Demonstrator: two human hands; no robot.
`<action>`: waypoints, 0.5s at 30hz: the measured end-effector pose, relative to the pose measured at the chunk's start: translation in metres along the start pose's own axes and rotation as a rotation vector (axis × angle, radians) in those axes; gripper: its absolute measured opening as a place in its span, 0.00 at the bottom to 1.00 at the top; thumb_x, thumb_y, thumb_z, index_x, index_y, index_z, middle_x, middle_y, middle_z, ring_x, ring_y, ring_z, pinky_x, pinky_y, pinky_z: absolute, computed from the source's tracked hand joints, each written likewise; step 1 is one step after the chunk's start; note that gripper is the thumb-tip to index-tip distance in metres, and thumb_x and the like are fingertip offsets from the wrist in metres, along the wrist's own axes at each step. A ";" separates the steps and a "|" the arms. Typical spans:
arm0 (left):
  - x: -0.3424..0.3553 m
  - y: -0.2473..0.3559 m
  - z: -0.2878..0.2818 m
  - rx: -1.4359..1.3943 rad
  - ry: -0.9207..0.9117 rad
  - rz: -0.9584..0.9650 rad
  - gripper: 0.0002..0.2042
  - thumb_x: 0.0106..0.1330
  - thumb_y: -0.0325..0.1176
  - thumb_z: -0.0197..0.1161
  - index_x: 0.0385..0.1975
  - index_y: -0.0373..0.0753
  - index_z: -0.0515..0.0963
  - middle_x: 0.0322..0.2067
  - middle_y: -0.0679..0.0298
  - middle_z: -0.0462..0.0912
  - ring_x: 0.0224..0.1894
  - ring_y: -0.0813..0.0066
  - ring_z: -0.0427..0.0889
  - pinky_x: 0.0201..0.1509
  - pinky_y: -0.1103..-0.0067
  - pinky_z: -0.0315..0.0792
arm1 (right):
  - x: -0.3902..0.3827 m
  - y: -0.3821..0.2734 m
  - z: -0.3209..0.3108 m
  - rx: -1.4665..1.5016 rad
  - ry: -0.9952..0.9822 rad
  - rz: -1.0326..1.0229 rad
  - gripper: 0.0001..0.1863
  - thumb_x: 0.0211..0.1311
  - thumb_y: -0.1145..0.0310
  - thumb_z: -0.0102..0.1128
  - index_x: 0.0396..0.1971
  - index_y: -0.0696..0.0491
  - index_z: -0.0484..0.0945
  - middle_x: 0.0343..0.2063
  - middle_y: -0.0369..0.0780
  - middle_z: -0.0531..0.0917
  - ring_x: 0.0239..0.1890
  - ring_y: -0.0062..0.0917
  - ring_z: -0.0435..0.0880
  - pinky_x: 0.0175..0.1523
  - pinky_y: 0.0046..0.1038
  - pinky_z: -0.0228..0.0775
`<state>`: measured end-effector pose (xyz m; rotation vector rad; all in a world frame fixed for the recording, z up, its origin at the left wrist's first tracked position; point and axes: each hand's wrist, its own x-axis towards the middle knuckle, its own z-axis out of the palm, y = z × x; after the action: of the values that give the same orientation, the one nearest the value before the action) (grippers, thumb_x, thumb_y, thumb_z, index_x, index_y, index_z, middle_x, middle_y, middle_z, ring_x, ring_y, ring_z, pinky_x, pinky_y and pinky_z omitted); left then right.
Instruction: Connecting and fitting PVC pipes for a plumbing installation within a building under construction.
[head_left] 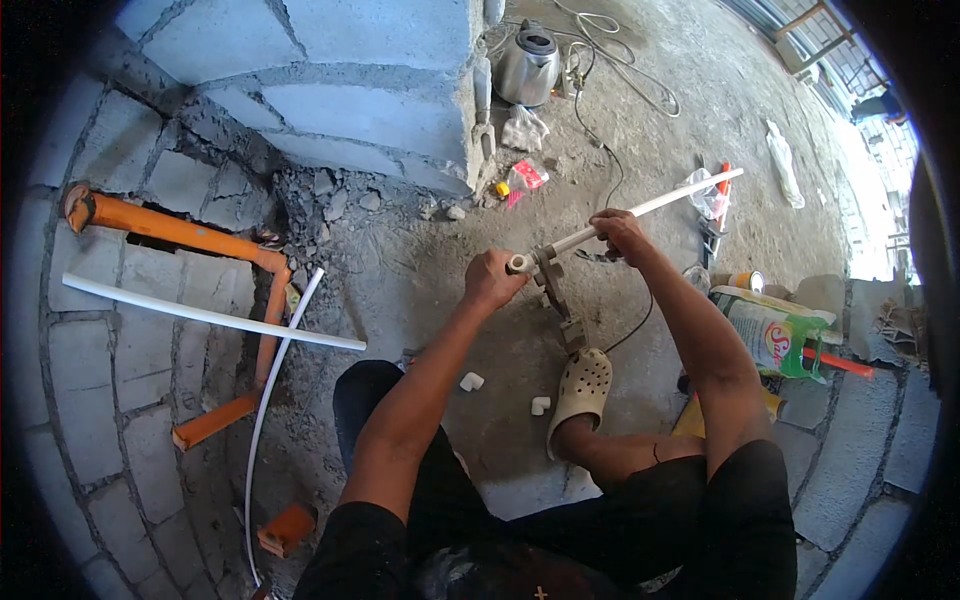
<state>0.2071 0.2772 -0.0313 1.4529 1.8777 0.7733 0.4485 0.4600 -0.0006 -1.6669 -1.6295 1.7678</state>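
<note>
My right hand (pixel 620 236) is closed around a long white plastic pipe (pixel 690 193). The pipe's near end meets the head of a pipe welding iron (pixel 552 282). On the other side of that head, my left hand (pixel 492 279) is closed on a short white pipe fitting (pixel 518 264), whose round opening shows. My foot, in a beige clog (pixel 584 388), is at the iron's lower end and hides part of it. Two loose white elbow fittings, one nearer my left knee (pixel 472 381) and another elbow (pixel 541 406) by the clog, lie on the floor.
White pipes (pixel 215 313) and orange drain pipes (pixel 190 231) lie at the left by block walls. A metal kettle (pixel 528 65), a looped cable (pixel 640 75) and a red-and-white packet (pixel 527 175) are ahead. At right lies a green-and-white bag (pixel 775 335).
</note>
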 end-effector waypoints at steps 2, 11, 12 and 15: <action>-0.001 0.001 -0.001 0.000 -0.009 0.002 0.13 0.49 0.43 0.70 0.29 0.42 0.83 0.27 0.54 0.84 0.33 0.52 0.84 0.37 0.61 0.76 | 0.001 0.000 0.000 -0.047 -0.005 -0.028 0.13 0.61 0.62 0.59 0.39 0.55 0.82 0.26 0.36 0.77 0.20 0.21 0.73 0.21 0.26 0.68; -0.002 0.014 -0.004 -0.016 0.006 0.028 0.10 0.51 0.40 0.66 0.29 0.43 0.82 0.27 0.54 0.83 0.34 0.50 0.83 0.37 0.61 0.75 | 0.041 0.030 -0.019 -0.703 -0.035 -0.524 0.03 0.53 0.73 0.58 0.26 0.55 0.78 0.24 0.39 0.78 0.22 0.25 0.79 0.23 0.29 0.73; -0.004 0.012 -0.005 -0.016 0.013 0.024 0.09 0.51 0.40 0.66 0.29 0.43 0.82 0.27 0.54 0.83 0.34 0.50 0.83 0.37 0.61 0.75 | 0.043 0.029 -0.014 -0.837 -0.054 -0.672 0.02 0.53 0.73 0.58 0.25 0.54 0.78 0.25 0.39 0.78 0.22 0.26 0.80 0.23 0.29 0.73; -0.007 0.010 -0.008 -0.013 0.020 0.028 0.09 0.51 0.40 0.66 0.29 0.43 0.82 0.27 0.54 0.83 0.34 0.50 0.83 0.37 0.61 0.75 | 0.037 0.031 -0.008 -0.835 -0.030 -0.615 0.03 0.53 0.74 0.58 0.27 0.54 0.80 0.25 0.39 0.78 0.23 0.25 0.81 0.24 0.29 0.73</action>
<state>0.2083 0.2722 -0.0180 1.4718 1.8676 0.8148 0.4580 0.4817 -0.0437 -1.1172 -2.7294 0.8510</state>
